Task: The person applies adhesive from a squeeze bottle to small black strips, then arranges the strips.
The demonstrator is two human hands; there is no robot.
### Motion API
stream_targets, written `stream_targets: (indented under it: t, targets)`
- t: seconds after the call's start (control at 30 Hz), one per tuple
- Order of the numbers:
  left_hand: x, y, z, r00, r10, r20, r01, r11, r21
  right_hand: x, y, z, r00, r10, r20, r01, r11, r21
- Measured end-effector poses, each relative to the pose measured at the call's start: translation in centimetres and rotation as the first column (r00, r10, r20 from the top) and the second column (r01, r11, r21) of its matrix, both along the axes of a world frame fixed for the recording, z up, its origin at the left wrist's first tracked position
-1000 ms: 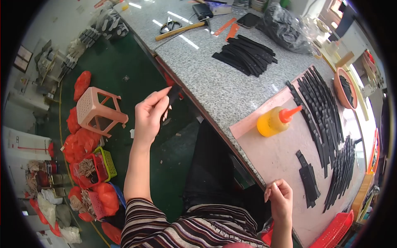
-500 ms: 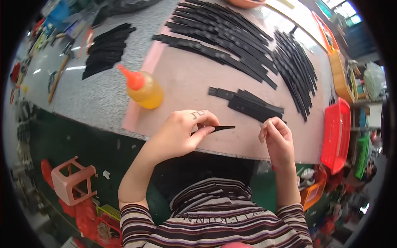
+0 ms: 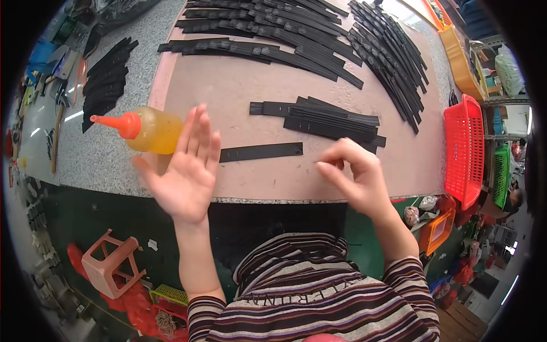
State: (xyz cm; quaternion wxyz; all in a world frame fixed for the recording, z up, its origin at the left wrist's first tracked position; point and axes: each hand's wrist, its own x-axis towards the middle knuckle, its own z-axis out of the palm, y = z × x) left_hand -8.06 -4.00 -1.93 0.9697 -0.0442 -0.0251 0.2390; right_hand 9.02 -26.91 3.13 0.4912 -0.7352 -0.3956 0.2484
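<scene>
My left hand point(image 3: 188, 182) is open, palm turned up and fingers stretched, holding nothing. Its fingers overlap a squeeze bottle point(image 3: 156, 131) of yellow liquid with an orange-red nozzle. From beside those fingers a single black strip point(image 3: 262, 151) runs to the right, flat on the pinkish mat point(image 3: 239, 185). My right hand point(image 3: 356, 176) is closed in a pinch, thumb and forefinger tips together above the mat; I cannot tell what, if anything, is between them. Just beyond it lies a small stack of black strips point(image 3: 330, 122).
Rows of overlapping black strips point(image 3: 273, 31) cover the mat's far side, with another bundle point(image 3: 390, 60) to their right. More black pieces point(image 3: 108, 80) lie at left on the speckled tabletop point(image 3: 137, 68). A red basket point(image 3: 464, 151) stands at the right edge; a pink stool point(image 3: 114, 265) is below left.
My left hand has let go of the black strip, which now lies on the mat, and has turned palm up by the bottle. My right hand has shifted left, still pinched. The view has moved.
</scene>
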Motion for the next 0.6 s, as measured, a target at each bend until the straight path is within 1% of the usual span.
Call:
stream_targets:
  t: [0.03,0.07,0.1,0.17,0.2,0.23,0.27,0.3,0.37,0.43,0.47,0.5,0.57,0.6]
  targets:
    - [0.9,0.0,0.0,1.0,0.023,0.014,-0.022,0.996,-0.09,-0.1,1.6,0.3,0.937,0.139,0.319,-0.139,0.99,-0.022]
    - [1.6,-0.1,0.5,0.999,0.048,-0.014,-0.05,0.968,-0.247,-0.7,3.1,0.4,0.904,0.154,0.398,-0.16,0.987,-0.019]
    - [1.9,0.1,0.4,0.994,0.104,-0.016,-0.104,0.962,-0.251,-1.5,4.5,0.5,0.866,0.163,0.473,-0.178,0.984,-0.014]
    - [1.9,0.6,-0.1,0.977,0.213,-0.021,-0.211,0.942,-0.26,-2.8,6.8,-0.1,0.82,0.184,0.542,-0.145,0.983,-0.113]
    - [1.7,0.8,0.8,0.988,0.154,-0.015,-0.151,0.935,-0.322,-3.2,7.9,-0.6,0.804,0.191,0.563,-0.128,0.98,-0.15]
    - [1.1,0.8,1.3,0.984,0.172,-0.048,-0.179,0.96,-0.217,-3.5,8.7,-1.1,0.786,0.201,0.584,-0.109,0.976,-0.188]
    - [0.2,0.7,1.7,0.978,0.194,-0.08,-0.202,0.973,-0.111,-3.6,9.1,-1.7,0.834,0.204,0.513,-0.116,0.973,-0.198]
    - [-1.0,0.7,2.0,0.97,0.215,-0.111,-0.217,0.976,-0.004,-3.6,9.2,-1.7,0.831,0.215,0.514,-0.14,0.973,-0.181]
    - [-4.0,1.2,2.3,0.927,0.294,-0.233,-0.257,0.95,0.175,-3.3,8.7,-1.8,0.827,0.242,0.508,-0.189,0.97,-0.156]
    - [-7.0,1.4,2.5,0.876,0.366,-0.315,-0.242,0.897,0.37,-3.3,7.2,-1.9,0.709,0.35,0.612,-0.321,0.933,-0.161]
    - [-8.3,1.3,2.4,0.825,0.425,-0.373,-0.223,0.851,0.476,-3.4,6.4,-2.0,0.64,0.396,0.659,-0.386,0.907,-0.17]
    - [-9.2,1.2,2.0,0.798,0.493,-0.345,-0.208,0.764,0.611,-3.8,5.7,-2.1,0.575,0.381,0.724,-0.388,0.906,-0.169]
    - [-10.3,1.1,0.9,0.751,0.609,-0.254,-0.151,0.534,0.832,-4.6,4.6,-2.4,0.429,0.34,0.837,-0.393,0.904,-0.165]
    - [-9.6,0.7,1.1,0.681,0.691,-0.243,-0.085,0.404,0.911,-4.7,4.1,-2.4,0.39,0.356,0.849,-0.378,0.903,-0.205]
